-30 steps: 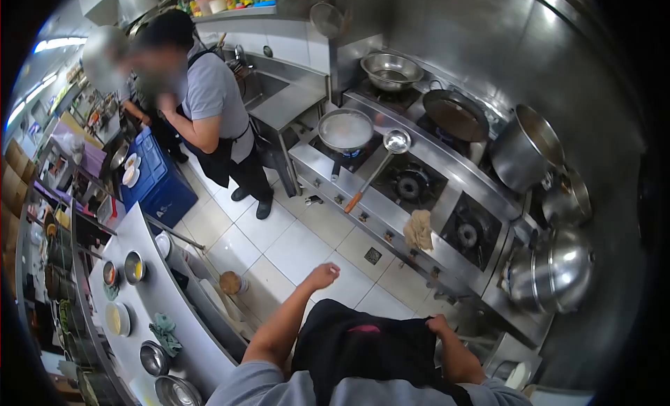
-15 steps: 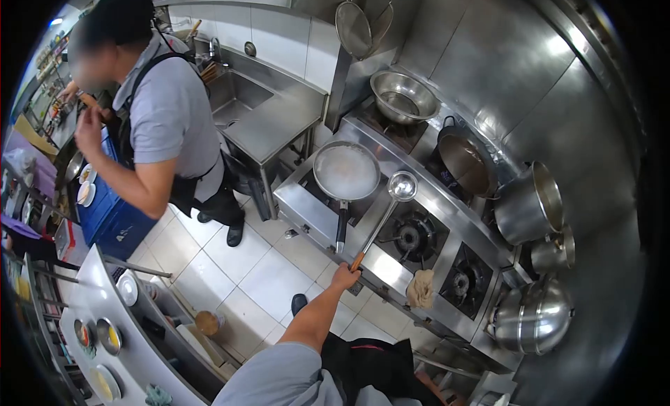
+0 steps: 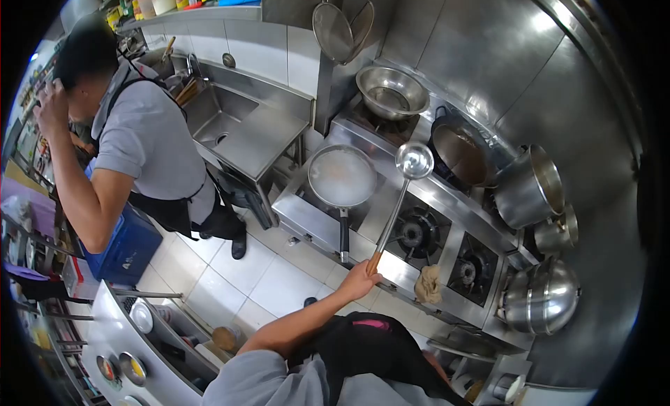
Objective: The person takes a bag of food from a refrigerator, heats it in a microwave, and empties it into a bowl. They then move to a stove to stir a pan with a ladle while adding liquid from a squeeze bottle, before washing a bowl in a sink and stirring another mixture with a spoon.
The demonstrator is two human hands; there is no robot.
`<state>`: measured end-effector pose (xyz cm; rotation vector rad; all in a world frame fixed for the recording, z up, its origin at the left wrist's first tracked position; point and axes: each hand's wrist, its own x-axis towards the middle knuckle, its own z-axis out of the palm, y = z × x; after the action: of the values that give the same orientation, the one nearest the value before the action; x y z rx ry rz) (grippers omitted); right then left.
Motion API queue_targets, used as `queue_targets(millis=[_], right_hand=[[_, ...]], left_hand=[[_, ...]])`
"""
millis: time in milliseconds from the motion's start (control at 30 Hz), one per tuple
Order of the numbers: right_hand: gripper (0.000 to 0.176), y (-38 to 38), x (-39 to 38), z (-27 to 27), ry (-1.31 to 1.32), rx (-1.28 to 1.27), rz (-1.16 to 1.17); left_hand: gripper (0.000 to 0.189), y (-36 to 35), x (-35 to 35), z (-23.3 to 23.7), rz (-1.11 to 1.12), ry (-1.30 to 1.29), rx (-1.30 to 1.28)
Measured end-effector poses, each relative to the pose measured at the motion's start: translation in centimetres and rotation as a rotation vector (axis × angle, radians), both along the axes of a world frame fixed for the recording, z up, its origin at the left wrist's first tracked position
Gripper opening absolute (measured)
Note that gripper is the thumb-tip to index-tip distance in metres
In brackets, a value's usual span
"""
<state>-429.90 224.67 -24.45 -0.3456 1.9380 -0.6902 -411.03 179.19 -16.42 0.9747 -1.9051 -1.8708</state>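
My left hand (image 3: 359,280) is closed around the wooden handle of a long metal ladle (image 3: 414,160). The ladle's round bowl is raised over the stove, between the frying pan and the dark wok. A frying pan (image 3: 342,174) holding cloudy, pale liquid sits on the left front burner, its black handle pointing toward me. Below the ladle is a bare burner (image 3: 413,233). A crumpled beige cloth (image 3: 428,284) lies on the stove's front edge. Of my right arm only a strip of skin shows beside my black apron; its fingers are hidden.
Behind the burners stand a steel bowl (image 3: 392,92), a dark wok (image 3: 460,152) and a tall pot (image 3: 528,187). A co-worker (image 3: 150,134) stands at the left, near a sink (image 3: 222,118) and a blue bin (image 3: 125,249). Strainers (image 3: 333,33) hang above.
My left hand and the ladle have shifted slightly right, and the ladle's bowl is higher over the stove. The co-worker has leaned away and lifted a hand to the head. My view has moved.
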Motion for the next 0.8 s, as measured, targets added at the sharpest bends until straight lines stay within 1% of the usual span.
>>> queue_targets(millis=[33, 67, 100, 167, 233, 267, 333, 400, 433, 500, 533, 567, 600, 633, 667, 733, 800], right_hand=[[0.026, -0.7, -0.6, -1.2, -0.028, -0.019, -0.051], [0.026, -1.6, -1.4, -2.5, -0.078, 0.016, -0.149], [0.026, -1.9, -2.8, -4.4, -0.127, 0.055, -0.248], [0.026, -3.3, -3.5, -5.2, -0.213, 0.037, -0.348], [0.022, -5.8, -2.8, -3.5, -0.154, 0.084, -0.272], [0.018, -6.9, -2.0, -2.3, -0.145, 0.068, -0.244], [0.017, -7.9, -1.6, -3.2, -0.174, 0.063, -0.239], [0.015, -8.6, -1.4, -3.3, -0.187, 0.085, -0.226], [0.015, -8.7, -1.5, -3.2, -0.192, 0.083, -0.229], [0.016, -8.8, -0.9, -3.1, -0.209, 0.062, -0.253], [0.016, -8.6, -0.8, -3.5, -0.2, 0.067, -0.255], [0.016, -8.6, -0.4, -3.3, -0.193, 0.073, -0.257], [0.016, -8.4, -0.2, -2.8, -0.176, 0.104, -0.251], [0.017, -8.0, 0.1, -2.9, -0.203, 0.086, -0.316], [0.017, -7.4, 0.2, -2.8, -0.184, 0.091, -0.292], [0.018, -6.5, 0.4, -2.8, -0.171, 0.095, -0.269], [0.02, -4.7, 0.7, -3.9, -0.21, 0.109, -0.387]], left_hand=[[0.034, 0.2, 1.9, 1.3, 0.028, 0.072, -0.07], [0.035, 0.3, 3.6, 2.6, 0.052, 0.147, -0.137], [0.035, -0.1, 4.8, 4.2, 0.044, 0.137, -0.142], [0.037, -2.2, 6.4, 7.3, 0.057, 0.118, 0.315], [0.037, -4.8, 6.6, 8.4, 0.054, 0.112, 0.287], [0.034, -6.2, 6.6, 8.7, 0.072, 0.09, 0.256], [0.032, -8.3, 6.8, 8.8, 0.082, 0.06, 0.219], [0.037, -10.0, 7.2, 8.7, 0.167, 0.125, 0.514], [0.037, -10.5, 7.6, 9.1, 0.164, 0.12, 0.511], [0.033, -11.5, 8.6, 9.8, 0.204, 0.157, 0.681], [0.031, -11.9, 9.0, 10.9, 0.216, 0.133, 0.741], [0.031, -12.5, 9.4, 11.2, 0.213, 0.118, 0.741], [0.03, -13.2, 9.9, 11.3, 0.21, 0.136, 0.825], [0.029, -13.7, 10.3, 11.7, 0.208, 0.154, 0.909], [0.025, -14.2, 10.7, 12.1, 0.174, 0.175, 0.945], [0.025, -14.7, 11.1, 13.5, 0.181, 0.152, 0.955], [0.026, -15.2, 11.5, 14.7, 0.185, 0.126, 0.969]])
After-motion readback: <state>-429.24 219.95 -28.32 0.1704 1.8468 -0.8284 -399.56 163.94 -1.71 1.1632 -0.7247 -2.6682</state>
